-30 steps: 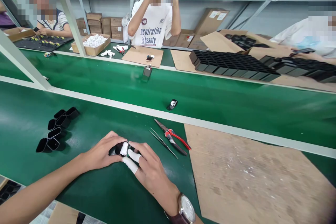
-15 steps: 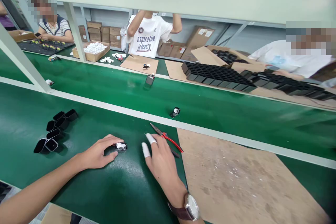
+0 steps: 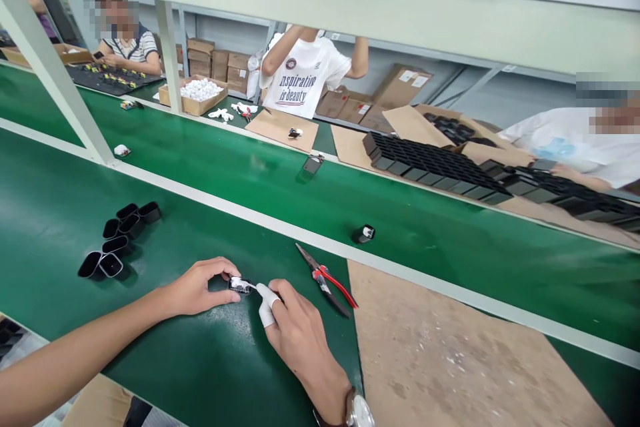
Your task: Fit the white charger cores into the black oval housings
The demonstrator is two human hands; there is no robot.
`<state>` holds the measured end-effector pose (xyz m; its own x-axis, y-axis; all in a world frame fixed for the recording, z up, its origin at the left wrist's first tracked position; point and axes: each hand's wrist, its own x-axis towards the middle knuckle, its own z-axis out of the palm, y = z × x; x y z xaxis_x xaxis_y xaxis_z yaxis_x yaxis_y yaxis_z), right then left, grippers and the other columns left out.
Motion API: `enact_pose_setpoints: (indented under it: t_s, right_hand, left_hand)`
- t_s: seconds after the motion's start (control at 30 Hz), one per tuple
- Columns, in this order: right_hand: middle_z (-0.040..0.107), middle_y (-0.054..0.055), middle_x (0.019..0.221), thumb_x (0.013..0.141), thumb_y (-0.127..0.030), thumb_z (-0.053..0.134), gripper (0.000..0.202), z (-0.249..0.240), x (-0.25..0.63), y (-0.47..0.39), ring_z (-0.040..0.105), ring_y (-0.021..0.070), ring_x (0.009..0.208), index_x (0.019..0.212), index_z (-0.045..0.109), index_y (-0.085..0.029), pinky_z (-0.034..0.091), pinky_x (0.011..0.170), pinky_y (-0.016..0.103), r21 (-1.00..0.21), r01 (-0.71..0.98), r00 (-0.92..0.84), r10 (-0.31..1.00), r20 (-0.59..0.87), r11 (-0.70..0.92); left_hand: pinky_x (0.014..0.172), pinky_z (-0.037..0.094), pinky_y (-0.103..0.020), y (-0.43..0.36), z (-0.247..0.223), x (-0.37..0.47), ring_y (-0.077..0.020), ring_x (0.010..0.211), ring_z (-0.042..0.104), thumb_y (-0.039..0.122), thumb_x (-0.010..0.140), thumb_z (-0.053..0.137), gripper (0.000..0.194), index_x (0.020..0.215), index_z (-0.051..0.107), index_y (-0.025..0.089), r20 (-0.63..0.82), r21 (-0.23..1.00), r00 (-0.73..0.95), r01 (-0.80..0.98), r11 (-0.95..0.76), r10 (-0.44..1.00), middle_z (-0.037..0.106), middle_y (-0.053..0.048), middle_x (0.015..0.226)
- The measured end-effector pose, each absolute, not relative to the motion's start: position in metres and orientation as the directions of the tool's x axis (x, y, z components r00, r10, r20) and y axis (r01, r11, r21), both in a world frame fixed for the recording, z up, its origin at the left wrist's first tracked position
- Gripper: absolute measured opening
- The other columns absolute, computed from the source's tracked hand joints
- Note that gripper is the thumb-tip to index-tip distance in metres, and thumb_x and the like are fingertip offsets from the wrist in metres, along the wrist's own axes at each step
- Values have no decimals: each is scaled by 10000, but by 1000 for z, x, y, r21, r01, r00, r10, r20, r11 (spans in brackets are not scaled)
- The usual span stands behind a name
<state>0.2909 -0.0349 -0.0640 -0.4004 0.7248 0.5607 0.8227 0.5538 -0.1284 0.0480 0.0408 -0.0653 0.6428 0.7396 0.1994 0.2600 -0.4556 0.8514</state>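
My left hand (image 3: 205, 288) grips a small black case (image 3: 247, 291) between thumb and fingers. White material (image 3: 239, 284) fills the case's upward-facing opening. Close on its right, my right hand (image 3: 290, 320) has thumb and index finger pinched together, both in white finger cots (image 3: 267, 303). A thin white strip (image 3: 252, 285) runs from those fingertips to the white material; what it is exactly I cannot make out. Behind my right hand lie red-and-black long-nose pliers (image 3: 326, 280), apart from it.
Several black open housings (image 3: 120, 245) stand on the green bench to the left. A cardboard sheet (image 3: 450, 340) lies to the right. Beyond a white rail (image 3: 225, 209), the green belt (image 3: 240, 177) carries a black case (image 3: 365, 233). Co-workers sit across, beside a black housing array (image 3: 430, 170).
My right hand has come down and left to the case, its thumb and index finger closing together. The left hand keeps hold of the case. The camera view has shifted.
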Motion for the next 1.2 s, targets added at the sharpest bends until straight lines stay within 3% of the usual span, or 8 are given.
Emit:
enact_pose_setpoints:
  t_s: [0.2, 0.43, 0.57, 0.77, 0.87, 1.1, 1.2]
  right_hand:
    - [638, 100, 984, 909, -5, 455, 261, -66, 294, -29, 559, 188, 681, 807, 597, -198, 455, 560, 336, -100, 831, -416, 731, 541, 547]
    - [640, 84, 1023, 969, -44, 484, 225, -63, 294, -15, 566, 163, 698, 1060, 649, -167, 466, 591, 301, -242, 733, -454, 722, 522, 636]
    - [646, 64, 996, 998, -74, 507, 187, -57, 294, -5, 588, 159, 743, 1061, 653, -174, 459, 600, 290, -307, 658, -501, 704, 504, 688]
    - [644, 55, 885, 956, -31, 472, 279, -49, 289, -3, 543, 190, 724, 777, 602, -200, 370, 547, 352, -143, 673, -636, 666, 389, 726]
    - [630, 57, 862, 931, -11, 455, 307, -42, 291, -4, 543, 188, 710, 724, 566, -208, 355, 532, 352, -87, 685, -656, 664, 358, 723]
    - [659, 64, 977, 971, -41, 491, 220, -29, 305, -12, 587, 150, 709, 1067, 637, -175, 409, 545, 286, -177, 696, -556, 677, 482, 696]
    - [658, 71, 975, 976, -36, 484, 214, -33, 299, -13, 598, 161, 736, 1036, 629, -181, 439, 578, 288, -203, 670, -564, 667, 486, 714]
  left_hand:
    - [882, 549, -323, 40, -68, 47, -202, 965, 678, 336, 933, 765, 234, 1114, 699, 204, 170, 877, 646, 245, -414, 744, 725, -68, 1104]
    - [884, 539, -313, 41, -71, 47, -197, 966, 665, 317, 913, 784, 241, 1110, 699, 206, 153, 893, 646, 234, -384, 748, 715, -59, 1106]
    - [875, 545, -313, 40, -73, 47, -194, 955, 674, 290, 908, 778, 232, 1109, 694, 212, 158, 890, 638, 237, -388, 753, 718, -54, 1104]
    - [853, 556, -316, 39, -76, 48, -197, 944, 688, 282, 903, 768, 223, 1095, 681, 211, 183, 875, 619, 252, -414, 764, 725, -58, 1092]
    - [851, 557, -314, 39, -75, 47, -193, 934, 685, 285, 906, 764, 224, 1098, 680, 203, 186, 880, 623, 239, -411, 760, 722, -60, 1083]
    - [855, 553, -313, 41, -75, 48, -194, 932, 675, 298, 883, 798, 234, 1073, 700, 204, 164, 905, 630, 210, -370, 759, 719, -54, 1069]
    - [864, 551, -319, 42, -76, 47, -196, 936, 674, 297, 882, 799, 234, 1075, 704, 206, 161, 908, 631, 206, -364, 759, 718, -56, 1075]
